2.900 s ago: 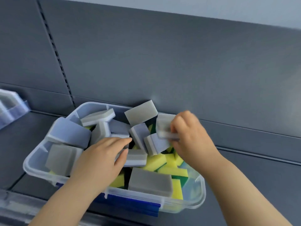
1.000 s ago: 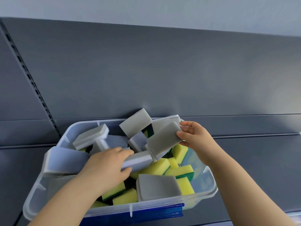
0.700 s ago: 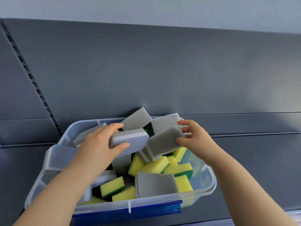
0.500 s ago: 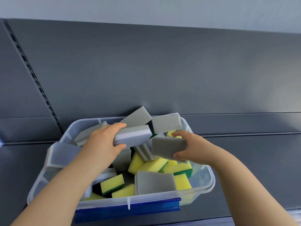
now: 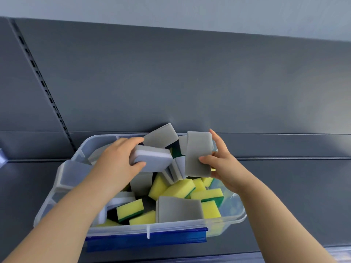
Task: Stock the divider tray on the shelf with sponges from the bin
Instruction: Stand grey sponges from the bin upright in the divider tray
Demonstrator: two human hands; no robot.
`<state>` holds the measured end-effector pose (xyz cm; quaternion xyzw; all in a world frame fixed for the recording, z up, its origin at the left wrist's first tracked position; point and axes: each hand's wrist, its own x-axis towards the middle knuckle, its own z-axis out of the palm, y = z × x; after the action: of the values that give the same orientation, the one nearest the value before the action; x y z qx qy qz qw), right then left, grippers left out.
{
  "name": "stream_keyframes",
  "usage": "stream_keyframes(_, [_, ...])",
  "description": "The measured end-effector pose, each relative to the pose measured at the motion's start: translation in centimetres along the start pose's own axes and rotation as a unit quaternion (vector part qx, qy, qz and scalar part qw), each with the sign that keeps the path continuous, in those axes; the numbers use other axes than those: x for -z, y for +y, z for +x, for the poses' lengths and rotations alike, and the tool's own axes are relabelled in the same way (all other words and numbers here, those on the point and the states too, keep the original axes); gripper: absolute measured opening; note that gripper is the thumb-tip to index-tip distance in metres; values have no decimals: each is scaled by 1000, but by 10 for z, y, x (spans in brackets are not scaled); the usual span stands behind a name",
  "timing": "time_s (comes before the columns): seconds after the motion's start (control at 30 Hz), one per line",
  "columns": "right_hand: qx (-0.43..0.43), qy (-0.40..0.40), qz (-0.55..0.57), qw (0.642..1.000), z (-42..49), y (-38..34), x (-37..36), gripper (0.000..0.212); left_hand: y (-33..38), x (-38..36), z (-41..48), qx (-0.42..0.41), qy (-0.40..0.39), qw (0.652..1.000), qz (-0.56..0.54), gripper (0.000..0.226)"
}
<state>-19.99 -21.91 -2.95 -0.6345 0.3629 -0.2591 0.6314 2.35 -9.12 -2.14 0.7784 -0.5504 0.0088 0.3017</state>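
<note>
- The sponges [image 5: 176,188] lie jumbled in the clear bin [image 5: 235,219] directly under both hands. The yellow-and-green ones are heaped below the right wrist and the grey ones crowd under the left forearm.
- The left hand [image 5: 115,164] grips a grey-and-white sponge [image 5: 152,158], fingers curled over its far long edge and thumb hooked under the near one. The sponge sits tilted above the heap.
- The right hand [image 5: 222,166] holds a grey sponge [image 5: 197,154] upright, thumb across its face and fingers behind. One finger stretches up along its right edge.
- The two held sponges are near each other but apart (white-edged sponges stand on end in the gap below them).
- A leaning grey sponge [image 5: 161,135] pokes over the bin's far rim between the hands, right at the back panel [image 5: 190,82].
- A flat grey sponge [image 5: 178,208] rests against the near wall, between the forearms.
- The near rim runs under both forearms and carries a blue clip [image 5: 146,240] at its middle. The right wall passes just under the right wrist, and the left wall lies outside the left forearm.
- The dark shelf deck [image 5: 294,196] spreads wide to the right of the right forearm, with a narrower stretch left of the left arm.
- The back panel rises tall beyond the fingertips, and a slotted upright [image 5: 43,84] runs up it, left of the left hand.
</note>
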Motion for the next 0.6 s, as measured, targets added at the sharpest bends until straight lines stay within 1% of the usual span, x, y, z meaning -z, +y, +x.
stream_keyframes(0.03, [10, 3, -28, 1000, 0, 1, -1, 74, 1, 0, -1, 3, -1, 1000, -8, 55])
stream_keyframes(0.1, [19, 14, -89, 996, -1, 2, -4, 72, 4, 1, -2, 18, -6, 1000, -15, 52])
stream_keyframes(0.17, [19, 29, -142, 989, -2, 4, -6, 66, 6, 0, -1, 14, 1, 1000, 16, 54])
stream_keyframes(0.2, [21, 43, -164, 985, -3, 6, -8, 63, 6, 0, -1, -3, -4, 1000, 30, 58])
stream_keyframes(0.23, [23, 62, -181, 981, -3, 8, -8, 61, 8, -1, -2, -33, -25, 999, 30, 64])
stream_keyframes(0.27, [25, 84, -192, 978, -3, 10, -9, 60, 10, -4, -4, -70, -66, 995, 10, 68])
stream_keyframes(0.3, [27, 105, -200, 974, -3, 12, -9, 58, 14, -7, -6, -103, -118, 987, -33, 65])
stream_keyframes(0.33, [27, 120, -211, 970, -3, 13, -9, 56, 21, -8, -9, -116, -169, 975, -85, 54])
stream_keyframes(0.37, [26, 129, -224, 966, -3, 15, -8, 55, 25, -10, -11, -117, -202, 963, -132, 39])
stream_keyframes(0.4, [24, 135, -235, 962, -5, 16, -6, 54, 27, -12, -11, -112, -211, 958, -160, 34])
stream_keyframes(0.43, [22, 139, -243, 960, -6, 17, -4, 53, 27, -15, -9, -104, -202, 959, -171, 38])
stream_keyframes(0.5, [18, 145, -254, 956, -10, 19, 1, 52, 24, -21, -1, -81, -191, 968, -139, 42])
stream_keyframes(0.53, [16, 146, -261, 954, -12, 20, 2, 51, 21, -24, 5, -67, -201, 970, -117, 41])
stream_keyframes(0.6, [12, 146, -277, 950, -16, 19, 4, 51, 16, -34, 15, -29, -248, 964, -90, 42])
